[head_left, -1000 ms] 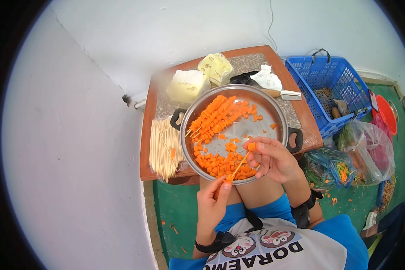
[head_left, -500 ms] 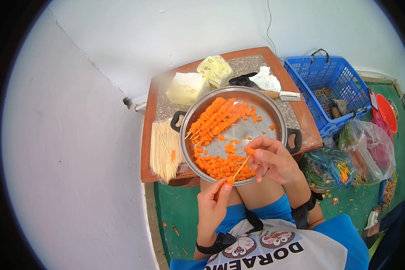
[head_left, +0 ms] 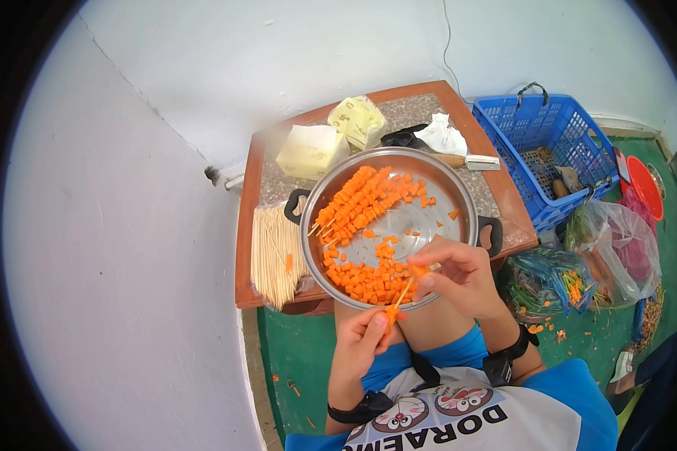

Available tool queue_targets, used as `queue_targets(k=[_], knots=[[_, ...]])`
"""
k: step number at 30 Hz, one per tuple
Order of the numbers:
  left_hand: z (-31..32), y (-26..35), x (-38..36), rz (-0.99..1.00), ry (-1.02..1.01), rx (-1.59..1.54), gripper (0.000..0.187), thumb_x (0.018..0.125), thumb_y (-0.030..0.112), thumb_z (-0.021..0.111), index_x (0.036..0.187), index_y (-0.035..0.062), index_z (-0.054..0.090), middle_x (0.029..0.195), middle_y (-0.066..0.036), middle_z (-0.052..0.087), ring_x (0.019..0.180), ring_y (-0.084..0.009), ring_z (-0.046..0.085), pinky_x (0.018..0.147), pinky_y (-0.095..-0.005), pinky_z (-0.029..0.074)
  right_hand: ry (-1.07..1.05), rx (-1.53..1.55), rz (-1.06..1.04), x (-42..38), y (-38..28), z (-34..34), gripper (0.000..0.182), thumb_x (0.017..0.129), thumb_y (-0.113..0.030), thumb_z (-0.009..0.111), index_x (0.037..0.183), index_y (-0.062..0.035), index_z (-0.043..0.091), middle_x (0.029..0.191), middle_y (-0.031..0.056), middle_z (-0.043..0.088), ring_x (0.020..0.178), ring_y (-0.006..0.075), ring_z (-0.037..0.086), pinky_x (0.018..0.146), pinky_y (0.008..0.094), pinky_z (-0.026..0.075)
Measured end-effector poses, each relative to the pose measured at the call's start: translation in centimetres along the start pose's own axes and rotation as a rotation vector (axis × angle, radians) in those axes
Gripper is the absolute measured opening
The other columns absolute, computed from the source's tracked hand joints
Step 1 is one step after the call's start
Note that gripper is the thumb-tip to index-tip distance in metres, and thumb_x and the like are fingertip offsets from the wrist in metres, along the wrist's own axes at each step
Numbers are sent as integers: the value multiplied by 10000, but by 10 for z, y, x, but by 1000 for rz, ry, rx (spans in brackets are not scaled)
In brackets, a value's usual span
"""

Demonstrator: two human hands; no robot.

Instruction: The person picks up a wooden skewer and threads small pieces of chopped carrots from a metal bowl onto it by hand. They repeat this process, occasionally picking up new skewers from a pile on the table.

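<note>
My left hand (head_left: 359,342) pinches a wooden skewer (head_left: 404,293) near its lower end, where orange carrot (head_left: 391,313) shows at the fingertips. Between thumb and fingers, my right hand (head_left: 465,279) grips a carrot piece (head_left: 418,270) at the skewer's upper end. How far the stick runs into that piece is hidden. Both hands are over the near rim of a wide steel pot (head_left: 459,192) with black handles. Inside it, filled carrot skewers (head_left: 365,197) lie together at the upper left, and loose carrot cubes (head_left: 372,282) are heaped on the near side.
Bare skewers (head_left: 274,255) lie left of the pot on the table (head_left: 519,210). Behind it are yellow-wrapped packs (head_left: 308,154), crumpled white paper (head_left: 442,135) and a wooden-handled tool (head_left: 478,161). A blue basket (head_left: 496,120) and plastic bags (head_left: 617,240) stand on the floor to the right.
Both hands have moved slightly down toward my body with the skewer. The right hand's carrot piece has come a little nearer to the left hand.
</note>
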State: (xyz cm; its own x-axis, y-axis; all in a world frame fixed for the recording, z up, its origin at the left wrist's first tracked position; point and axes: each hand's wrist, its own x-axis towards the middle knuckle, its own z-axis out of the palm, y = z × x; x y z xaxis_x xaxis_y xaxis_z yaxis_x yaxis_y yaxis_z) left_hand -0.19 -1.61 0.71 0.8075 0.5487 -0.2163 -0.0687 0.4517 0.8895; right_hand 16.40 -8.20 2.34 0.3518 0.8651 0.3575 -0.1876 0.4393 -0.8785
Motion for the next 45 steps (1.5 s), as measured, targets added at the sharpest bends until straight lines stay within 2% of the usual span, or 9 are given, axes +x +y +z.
queue_targets(k=[6, 13, 18, 22, 31, 33, 37, 39, 45], knots=[[-2, -9, 3, 588, 319, 663, 196, 737, 80, 582, 884, -50, 567, 654, -63, 549, 524, -73, 456, 446, -175, 341, 156, 11, 90, -2, -8, 8, 253, 697, 5, 591, 944, 29, 540, 930, 114, 538, 741, 110, 533, 554, 205, 502], [2, -2, 0, 670, 372, 718, 181, 735, 89, 584, 859, -44, 577, 649, -55, 553, 505, -69, 446, 456, -172, 343, 126, -188, 35, -3, -12, 6, 193, 707, 12, 574, 900, 17, 572, 826, 91, 571, 607, 88, 548, 491, 181, 483], [-10, 8, -6, 30, -158, 99, 286, 822, 226, 487, 895, -39, 567, 564, 9, 452, 464, -34, 359, 419, -153, 258, -140, -191, -65, -1, -15, -4, 207, 710, 28, 558, 916, 12, 576, 777, 93, 562, 563, 95, 548, 469, 172, 434], [-7, 6, -5, 35, -208, 92, 340, 836, 273, 455, 913, -42, 557, 535, 21, 419, 458, -34, 347, 416, -157, 258, -123, -48, 34, -4, -21, 0, 223, 707, 24, 561, 931, 25, 570, 778, 98, 561, 543, 108, 546, 476, 177, 429], [3, 3, -8, 307, 40, 392, 212, 797, 150, 525, 915, -17, 578, 559, 15, 476, 467, -11, 345, 395, -160, 250, 4, 149, 124, -8, -21, 6, 209, 688, 52, 560, 897, 62, 568, 777, 121, 564, 536, 128, 559, 471, 193, 459], [6, 7, -9, 393, 79, 585, 361, 789, 309, 519, 837, -42, 587, 508, 6, 446, 438, -42, 368, 393, -177, 253, -87, 137, 61, -7, -20, 3, 185, 672, 59, 578, 857, 72, 572, 756, 126, 573, 530, 135, 563, 456, 201, 467], [6, 4, -7, 501, 102, 618, 340, 771, 291, 544, 823, -41, 590, 531, -19, 487, 450, -58, 407, 398, -187, 283, -89, 174, 84, -10, -25, 8, 169, 660, 59, 599, 826, 75, 572, 736, 120, 579, 527, 130, 563, 445, 191, 463], [2, 3, -5, 694, 95, 786, 209, 739, 118, 579, 885, -30, 578, 632, -83, 573, 465, -74, 469, 416, -185, 347, -32, 126, 88, -10, -27, 12, 158, 658, 55, 610, 811, 70, 573, 743, 117, 580, 530, 124, 566, 437, 182, 460], [-3, 5, -3, 918, 240, 1079, 211, 729, 126, 582, 867, -33, 576, 602, -101, 547, 467, -114, 492, 429, -206, 369, 43, 7, 232, -10, -35, 17, 160, 671, 33, 612, 827, 51, 579, 756, 108, 584, 564, 101, 563, 438, 171, 451]])
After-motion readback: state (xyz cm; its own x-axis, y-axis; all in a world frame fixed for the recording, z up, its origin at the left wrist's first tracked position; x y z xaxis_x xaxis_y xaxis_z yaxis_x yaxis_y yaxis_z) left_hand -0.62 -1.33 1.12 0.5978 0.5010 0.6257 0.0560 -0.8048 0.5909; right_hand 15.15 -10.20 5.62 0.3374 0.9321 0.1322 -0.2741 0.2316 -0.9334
